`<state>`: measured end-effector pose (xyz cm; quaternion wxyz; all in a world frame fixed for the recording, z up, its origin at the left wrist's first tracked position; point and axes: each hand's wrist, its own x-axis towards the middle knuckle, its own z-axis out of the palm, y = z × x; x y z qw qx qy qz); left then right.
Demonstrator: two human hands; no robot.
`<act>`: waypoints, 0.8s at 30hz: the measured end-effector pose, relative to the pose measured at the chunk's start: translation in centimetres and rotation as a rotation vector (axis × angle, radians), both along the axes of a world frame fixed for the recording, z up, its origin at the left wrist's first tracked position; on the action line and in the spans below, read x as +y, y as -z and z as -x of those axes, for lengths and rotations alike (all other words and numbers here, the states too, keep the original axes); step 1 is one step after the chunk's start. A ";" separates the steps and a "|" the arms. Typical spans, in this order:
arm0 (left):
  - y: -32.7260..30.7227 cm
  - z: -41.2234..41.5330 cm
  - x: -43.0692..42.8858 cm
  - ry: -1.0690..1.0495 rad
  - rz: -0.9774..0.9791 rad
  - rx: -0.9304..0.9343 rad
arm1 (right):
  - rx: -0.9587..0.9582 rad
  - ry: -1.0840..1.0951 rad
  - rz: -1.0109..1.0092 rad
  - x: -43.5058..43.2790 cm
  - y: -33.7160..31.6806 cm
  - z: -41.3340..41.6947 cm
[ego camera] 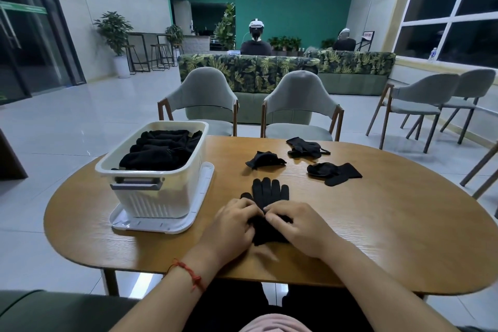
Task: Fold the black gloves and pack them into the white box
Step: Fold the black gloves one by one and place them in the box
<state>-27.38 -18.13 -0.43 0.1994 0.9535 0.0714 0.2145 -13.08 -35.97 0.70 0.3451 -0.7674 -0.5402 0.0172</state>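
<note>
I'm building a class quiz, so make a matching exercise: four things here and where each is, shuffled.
1 white plastic box
2 flat white plastic lid
3 spread-out black knit glove
4 thin red string bracelet

A held by left hand and right hand
B on left wrist
C holds folded black gloves
D under the box

Pairs: 1-C, 2-D, 3-A, 4-B

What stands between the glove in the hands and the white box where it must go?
Nothing visible. Only bare table lies between the glove and the white box, which stands open to its left.
</note>
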 end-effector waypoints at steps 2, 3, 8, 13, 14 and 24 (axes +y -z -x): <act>-0.2 0.0 0.0 -0.007 -0.011 0.031 | -0.052 0.038 0.022 0.9 -0.5 -1.0; -0.2 0.0 0.0 -0.011 -0.013 0.034 | -0.088 0.042 0.091 1.5 -0.6 -1.6; -0.2 0.0 -0.1 -0.007 -0.028 0.046 | -0.121 -0.065 0.498 3.8 -0.3 -5.8; -0.2 -0.2 0.0 0.000 -0.030 0.054 | -0.177 -0.055 0.600 5.7 -0.9 -9.0; -0.2 -0.1 0.0 0.002 -0.024 0.054 | -0.174 -0.018 0.586 5.8 -0.9 -9.3; -0.6 1.0 0.5 0.004 0.258 -0.021 | -0.035 0.199 -0.006 1.8 0.5 -6.6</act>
